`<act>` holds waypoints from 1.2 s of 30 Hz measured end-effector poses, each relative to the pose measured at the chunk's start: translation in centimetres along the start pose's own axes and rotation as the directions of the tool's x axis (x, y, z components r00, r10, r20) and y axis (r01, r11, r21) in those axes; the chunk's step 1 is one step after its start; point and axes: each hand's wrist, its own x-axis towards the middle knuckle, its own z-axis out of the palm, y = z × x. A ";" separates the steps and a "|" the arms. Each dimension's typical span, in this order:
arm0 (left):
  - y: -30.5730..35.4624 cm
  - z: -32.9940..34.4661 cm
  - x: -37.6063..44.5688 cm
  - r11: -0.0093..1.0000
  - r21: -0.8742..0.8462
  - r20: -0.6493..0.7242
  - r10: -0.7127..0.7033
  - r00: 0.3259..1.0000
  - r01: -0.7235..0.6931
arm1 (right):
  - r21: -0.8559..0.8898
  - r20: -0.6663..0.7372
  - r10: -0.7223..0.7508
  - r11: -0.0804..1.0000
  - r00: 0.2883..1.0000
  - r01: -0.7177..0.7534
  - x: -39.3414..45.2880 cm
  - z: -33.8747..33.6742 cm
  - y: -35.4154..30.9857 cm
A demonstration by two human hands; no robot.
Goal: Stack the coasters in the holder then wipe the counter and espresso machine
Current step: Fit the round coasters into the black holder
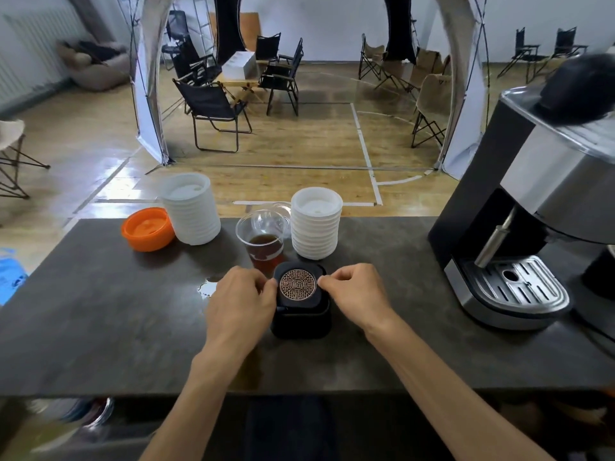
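A black square coaster with a round copper-patterned centre lies on top of the black coaster holder in the middle of the dark counter. My left hand pinches the coaster's left edge. My right hand pinches its right edge. The espresso machine, black and steel with a drip tray, stands at the right end of the counter. A small puddle glistens on the counter just left of my left hand.
Behind the holder stand a clear plastic cup of dark liquid, two stacks of white lids and an orange bowl. Beyond the counter's far edge lie a wooden floor and folding chairs.
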 end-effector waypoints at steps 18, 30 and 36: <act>-0.4 1.0 0.2 0.984 0.180 0.144 -0.026 0.989 0.000 | 0.023 0.172 0.143 0.989 0.975 -0.149 0.3 0.1 0.5; 7.0 0.2 -4.5 0.957 0.003 0.009 0.289 0.957 -0.289 | 0.282 0.156 0.102 0.949 0.983 -0.143 -3.0 -4.9 2.7; 13.8 5.8 -7.5 0.911 0.025 0.143 0.404 0.903 -0.411 | 0.310 0.011 0.135 0.942 0.991 -0.131 -5.7 -14.1 6.9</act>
